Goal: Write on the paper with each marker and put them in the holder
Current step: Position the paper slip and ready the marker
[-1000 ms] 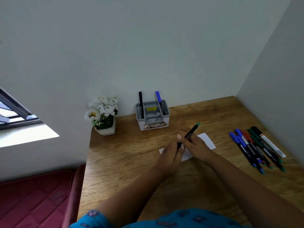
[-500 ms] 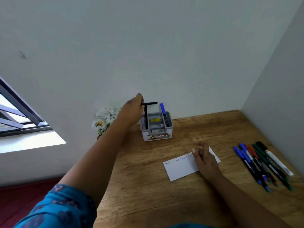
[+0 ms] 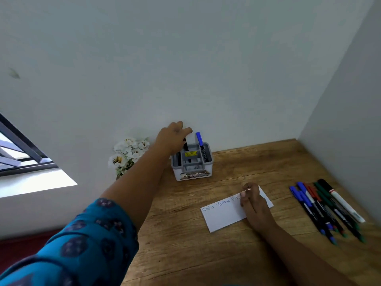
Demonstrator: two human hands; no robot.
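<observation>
Worktop (image 3: 185, 244): paper (image 3: 222, 215) lies centre, right hand (image 3: 254, 205) resting on it, fingers loosely curled, holding nothing. Holder (image 3: 192, 175) at rear wall. Left hand (image 3: 172, 139) above it pinches a black marker (image 3: 185, 145) entering the holder.

Left arm wears a short blue sleeve (image 3: 82, 240) with dark round flower-like prints; both forearms bare, left hand (image 3: 172, 139) and right hand (image 3: 254, 205) ungloved.

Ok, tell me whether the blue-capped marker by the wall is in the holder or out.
In. The blue-capped marker stands nearly upright in the holder, its cap above the rim.
</observation>
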